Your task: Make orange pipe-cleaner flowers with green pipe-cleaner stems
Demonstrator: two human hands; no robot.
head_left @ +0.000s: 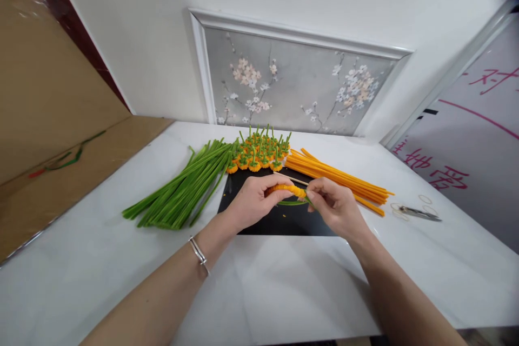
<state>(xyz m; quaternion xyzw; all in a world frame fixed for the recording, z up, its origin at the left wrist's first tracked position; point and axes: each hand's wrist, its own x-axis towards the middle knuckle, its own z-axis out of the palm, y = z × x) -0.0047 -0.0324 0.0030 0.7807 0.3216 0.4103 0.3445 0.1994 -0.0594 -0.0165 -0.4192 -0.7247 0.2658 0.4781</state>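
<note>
My left hand (259, 198) is closed around a coiled orange pipe cleaner (292, 190), which sticks out between thumb and fingers toward the right. At its right end, my right hand (333, 203) pinches a green stem (308, 196). A green length (292, 203) curves below the coil, between the hands. Both hands are over a black mat (267, 225). Behind them a thin pale stick (292, 178) lies on the mat. Small orange pieces with green tops and upright stems (263, 154) stand grouped at the mat's far edge.
Green pipe cleaners (182, 189) lie in a bundle at left, orange ones (344, 175) at right. Scissors (419, 213) rest on the white table (292, 281) farther right. A framed floral panel (292, 81) is behind; cardboard (81, 167) borders the left.
</note>
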